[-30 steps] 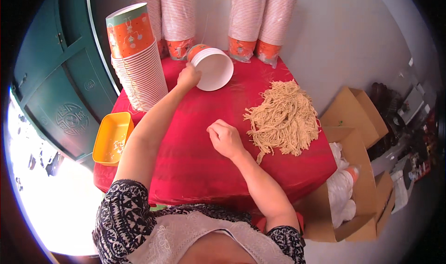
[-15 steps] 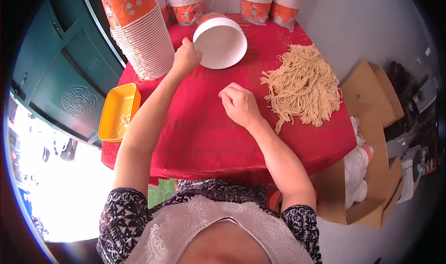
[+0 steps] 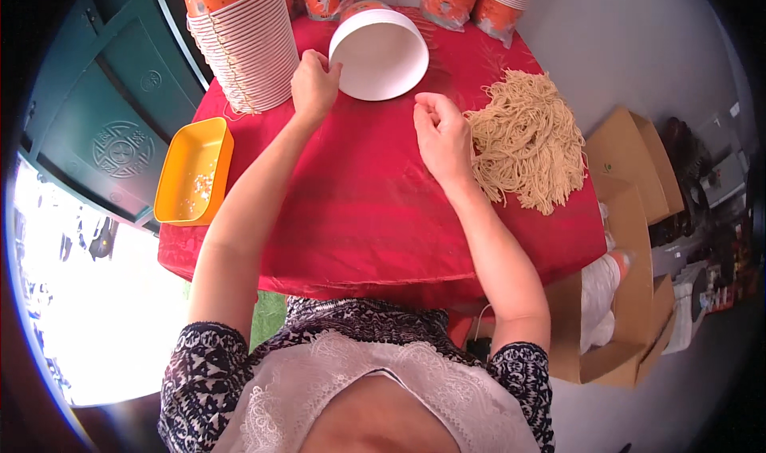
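Observation:
A paper tub (image 3: 379, 58), white inside and orange outside, lies on its side at the far middle, its round mouth toward me. My left hand (image 3: 315, 88) is at the tub's left rim, fingers curled in; whether they grip the rim is hard to make out. To the right of the tub's lower edge, my right hand (image 3: 444, 138) hovers over the cloth with fingers curled together. I cannot see anything between them. Just beyond that hand lies a loose heap of cream-coloured strings (image 3: 531, 142).
A tall stack of nested tubs (image 3: 251, 50), strings hanging down it, stands at the far left. An orange-yellow plastic box (image 3: 168, 186) with small bits inside sits at the table's left edge. Wrapped tub stacks (image 3: 447, 5) line the back. An open cardboard box (image 3: 630, 285) is at the right.
My right hand has moved forward and right, closer to the strings. The left hand stays by the tub's rim. The view has shifted slightly; the tub appears unmoved.

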`<state>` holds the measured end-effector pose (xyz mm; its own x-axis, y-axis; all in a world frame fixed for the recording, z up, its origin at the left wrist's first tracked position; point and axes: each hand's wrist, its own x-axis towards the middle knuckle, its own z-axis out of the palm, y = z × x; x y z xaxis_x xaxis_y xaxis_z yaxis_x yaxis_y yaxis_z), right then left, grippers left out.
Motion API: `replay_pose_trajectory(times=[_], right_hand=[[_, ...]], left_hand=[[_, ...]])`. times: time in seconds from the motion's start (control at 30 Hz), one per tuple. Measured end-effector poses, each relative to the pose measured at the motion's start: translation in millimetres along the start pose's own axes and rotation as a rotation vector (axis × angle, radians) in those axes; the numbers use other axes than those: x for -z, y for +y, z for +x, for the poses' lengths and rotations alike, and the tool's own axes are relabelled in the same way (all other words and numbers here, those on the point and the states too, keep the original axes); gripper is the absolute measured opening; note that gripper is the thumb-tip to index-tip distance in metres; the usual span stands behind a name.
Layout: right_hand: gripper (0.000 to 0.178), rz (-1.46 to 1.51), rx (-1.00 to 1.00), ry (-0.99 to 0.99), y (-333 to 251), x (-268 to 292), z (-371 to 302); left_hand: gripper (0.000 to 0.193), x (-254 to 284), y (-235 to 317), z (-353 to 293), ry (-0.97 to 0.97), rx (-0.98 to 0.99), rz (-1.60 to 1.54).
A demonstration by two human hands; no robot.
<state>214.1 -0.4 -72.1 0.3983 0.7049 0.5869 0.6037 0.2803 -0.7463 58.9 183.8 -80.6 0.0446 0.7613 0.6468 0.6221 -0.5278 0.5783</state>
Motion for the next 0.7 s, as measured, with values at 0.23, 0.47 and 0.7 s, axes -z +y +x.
replay_pose_trajectory(times=[0.23,0.47,0.7], right_hand=[[0.035,-0.263,0.106,0.024,50,-21,57],[0.023,-0.249,0.101,0.118,66,-40,88],[0.017,-0.344,0.188,0.095,72,-47,87]], left_hand=[[0.023,-9,0,-8,0.045,0.059,-0.07],[0.015,-12,-7,-14,0.123,0.019,-0.13],[0.017,-12,-10,-12,0.086,0.024,-0.137]])
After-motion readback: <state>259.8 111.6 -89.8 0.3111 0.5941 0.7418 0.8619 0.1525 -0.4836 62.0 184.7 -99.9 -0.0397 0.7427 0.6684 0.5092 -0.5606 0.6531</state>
